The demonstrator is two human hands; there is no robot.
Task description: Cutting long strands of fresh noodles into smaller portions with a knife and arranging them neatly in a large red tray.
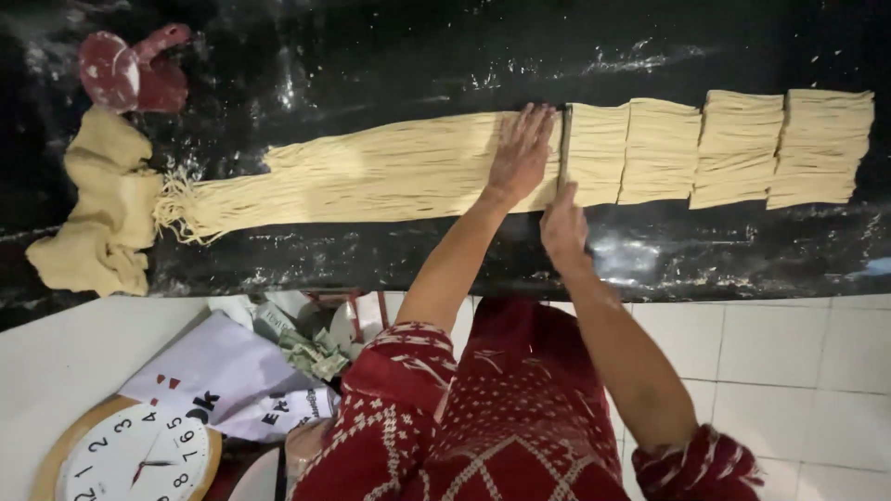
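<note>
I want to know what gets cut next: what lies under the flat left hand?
Under the left hand lies the long sheet of pale noodle strands on the black worktop. The strands directly beneath the palm are hidden.

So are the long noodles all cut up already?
Partly. Four cut bundles lie apart on the right; the long noodles under the left hand are uncut. The right hand holds a knife.

On the bench (390,255) lie one long uncut sheaf of noodles (362,176) and four cut noodle bundles (738,148), with one knife (564,148), two hands (522,153), one yellow cloth (107,209), one red scoop (130,70), and one wall clock (130,459) at lower left.
</note>
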